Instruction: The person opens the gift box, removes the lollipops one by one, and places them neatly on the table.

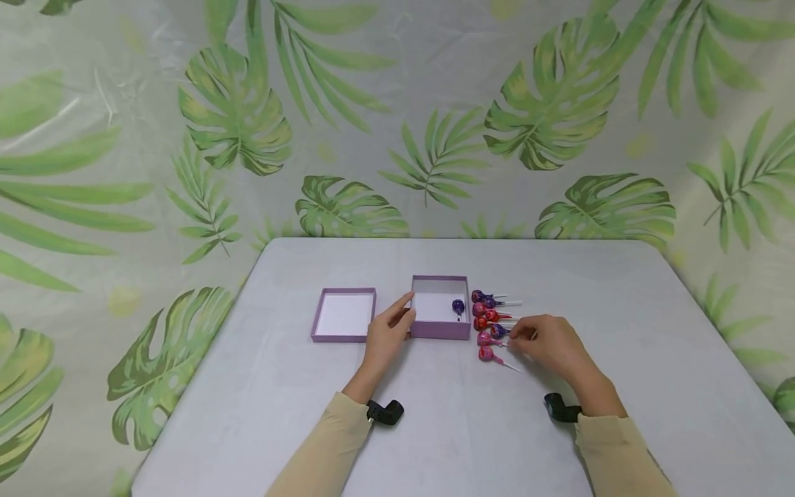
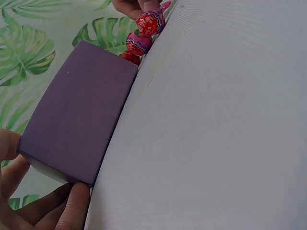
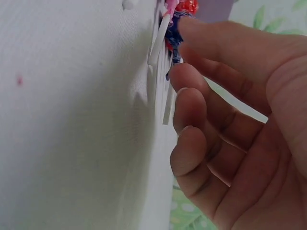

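A shallow purple box (image 1: 439,331) with a white inside stands mid-table, one blue-wrapped lollipop (image 1: 458,306) lying in it. My left hand (image 1: 386,335) holds the box at its left side, fingers against the wall and corner. Right of the box lie several wrapped lollipops in a column, sticks pointing right; a pink one (image 1: 486,353) is nearest me. My right hand (image 1: 553,345) is bent over these sticks. In the right wrist view its thumb is at a blue lollipop (image 3: 173,33), with the forefinger tip below and a gap between them.
Left of the box lies the matching purple lid (image 1: 340,339), white inside facing up. A white cloth covers the table (image 1: 459,435). Behind stands a leaf-patterned curtain (image 1: 435,103). A black wrist camera (image 1: 385,412) sits on the left wrist, another (image 1: 562,408) on the right.
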Motion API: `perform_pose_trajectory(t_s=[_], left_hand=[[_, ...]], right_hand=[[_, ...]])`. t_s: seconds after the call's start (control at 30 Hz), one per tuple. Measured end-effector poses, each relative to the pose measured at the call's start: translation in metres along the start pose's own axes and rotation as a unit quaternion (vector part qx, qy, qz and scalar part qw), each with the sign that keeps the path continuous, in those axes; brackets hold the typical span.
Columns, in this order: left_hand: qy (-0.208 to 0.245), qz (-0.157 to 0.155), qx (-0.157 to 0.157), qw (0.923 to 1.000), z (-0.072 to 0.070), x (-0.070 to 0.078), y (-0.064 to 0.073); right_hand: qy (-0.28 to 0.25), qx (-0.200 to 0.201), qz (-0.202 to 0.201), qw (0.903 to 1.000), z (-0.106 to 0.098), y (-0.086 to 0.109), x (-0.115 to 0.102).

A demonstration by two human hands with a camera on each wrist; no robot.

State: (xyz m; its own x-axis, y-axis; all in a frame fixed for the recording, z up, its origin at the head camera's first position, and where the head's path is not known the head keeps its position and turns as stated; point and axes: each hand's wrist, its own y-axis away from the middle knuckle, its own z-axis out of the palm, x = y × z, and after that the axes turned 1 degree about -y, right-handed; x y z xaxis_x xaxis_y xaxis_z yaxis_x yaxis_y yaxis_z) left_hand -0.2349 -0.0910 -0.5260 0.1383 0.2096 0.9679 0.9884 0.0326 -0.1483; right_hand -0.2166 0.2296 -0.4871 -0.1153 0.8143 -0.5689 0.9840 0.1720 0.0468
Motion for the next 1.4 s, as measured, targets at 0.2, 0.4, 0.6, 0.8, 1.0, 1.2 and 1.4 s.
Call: perform_pose_trajectory(t_s=[0.2,0.4,0.6,0.8,1.0,1.2,1.4], left_hand=[[0.002,0.002,-0.004,1.0000,0.001,0.002,0.001],[0.002,0.006,-0.003,1.0000,0.001,0.001,0.000],[0.002,0.007,-0.003,1.0000,0.000,0.001,0.001],[0.005,0.007,-0.008,0.9999,0.000,0.001,0.001],[0.007,0.000,-0.011,0.9999,-0.001,0.000,0.002],[0.005,0.002,-0.008,1.0000,-0.001,0.001,0.003],[0.006,0.003,-0.009,0.9999,-0.001,-0.001,0.002]], right_hand=[[0.011,0.002,-0.015,0.9998,0.001,0.001,0.003],[0.016,0.019,-0.024,0.9994,0.001,0.001,0.004],[0.016,0.018,-0.006,0.9997,0.001,0.000,0.004],[0.019,0.029,0.003,0.9994,0.001,0.000,0.005],[0.022,0.040,0.007,0.9989,0.000,0.001,0.004],[0.020,0.055,-0.009,0.9983,-0.005,0.002,-0.002],[0.025,0.078,-0.043,0.9957,-0.011,0.000,-0.013]])
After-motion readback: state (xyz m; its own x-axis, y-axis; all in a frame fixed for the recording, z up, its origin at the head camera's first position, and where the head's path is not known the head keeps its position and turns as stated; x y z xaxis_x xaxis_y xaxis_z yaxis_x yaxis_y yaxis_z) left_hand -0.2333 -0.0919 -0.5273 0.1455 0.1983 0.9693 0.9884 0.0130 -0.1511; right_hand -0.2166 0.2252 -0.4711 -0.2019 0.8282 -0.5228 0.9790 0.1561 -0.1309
